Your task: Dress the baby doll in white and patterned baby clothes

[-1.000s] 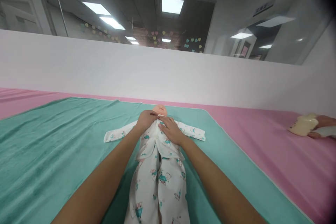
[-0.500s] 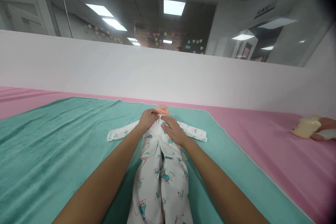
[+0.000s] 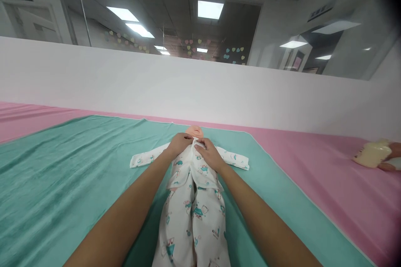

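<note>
A baby doll point(image 3: 194, 131) lies on its back, its head pointing away from me. It wears a white printed jacket point(image 3: 181, 171) with both sleeves spread sideways, and matching trousers point(image 3: 206, 225). At the jacket's neckline, just below the doll's chin, my left hand point(image 3: 181, 143) has its fingers closed on the collar edge. My right hand point(image 3: 210, 154) grips the opposite collar edge, thumb and fingers drawn together. The fingertips of both hands nearly meet at the middle of the neck. Whatever fastening lies between them is too small to make out.
Under the doll a green blanket point(image 3: 78, 175) is spread over a pink sheet point(image 3: 300, 154). At the far right lies another doll part in a pale yellow covering point(image 3: 372, 153). Behind rises a low white wall point(image 3: 156, 87) topped by glass point(image 3: 175, 29).
My right hand has shifted slightly up toward the neckline, and its fingers have drawn in on the collar. My left hand has moved a little toward the middle.
</note>
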Motion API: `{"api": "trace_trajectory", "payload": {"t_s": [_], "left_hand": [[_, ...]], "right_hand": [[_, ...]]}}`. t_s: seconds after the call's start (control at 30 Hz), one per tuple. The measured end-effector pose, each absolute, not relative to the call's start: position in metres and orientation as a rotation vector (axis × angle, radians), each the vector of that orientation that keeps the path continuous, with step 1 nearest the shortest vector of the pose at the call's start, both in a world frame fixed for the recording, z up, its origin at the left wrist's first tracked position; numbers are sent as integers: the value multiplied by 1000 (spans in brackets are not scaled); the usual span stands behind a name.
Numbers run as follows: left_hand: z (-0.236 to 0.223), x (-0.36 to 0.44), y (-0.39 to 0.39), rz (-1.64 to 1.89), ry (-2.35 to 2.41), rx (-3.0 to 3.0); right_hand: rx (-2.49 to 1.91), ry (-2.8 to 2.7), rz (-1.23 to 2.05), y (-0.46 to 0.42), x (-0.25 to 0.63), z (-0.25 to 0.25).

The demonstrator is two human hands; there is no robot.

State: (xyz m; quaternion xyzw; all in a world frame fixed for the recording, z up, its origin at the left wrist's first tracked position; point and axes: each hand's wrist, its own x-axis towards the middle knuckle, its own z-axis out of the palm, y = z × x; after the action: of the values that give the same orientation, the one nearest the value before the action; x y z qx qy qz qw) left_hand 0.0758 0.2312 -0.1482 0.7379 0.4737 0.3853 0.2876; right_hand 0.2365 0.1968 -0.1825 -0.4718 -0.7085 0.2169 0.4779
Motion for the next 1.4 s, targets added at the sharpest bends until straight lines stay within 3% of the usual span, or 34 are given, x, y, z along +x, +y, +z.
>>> {"api": "trace_trajectory", "payload": {"t_s": [0.4,0.83,1.4], "left_hand": [[-147,87,228,1088,1236,2199],[-146,90,225,1147,1221,2005],[-147,92,226,1149,1259,1972]], "right_hand": [[-1337,-1614,520,197,228,-163],[-1172,-1234,892,205,235,-179],[-1084,-1244,846,204,234,-185]]}}
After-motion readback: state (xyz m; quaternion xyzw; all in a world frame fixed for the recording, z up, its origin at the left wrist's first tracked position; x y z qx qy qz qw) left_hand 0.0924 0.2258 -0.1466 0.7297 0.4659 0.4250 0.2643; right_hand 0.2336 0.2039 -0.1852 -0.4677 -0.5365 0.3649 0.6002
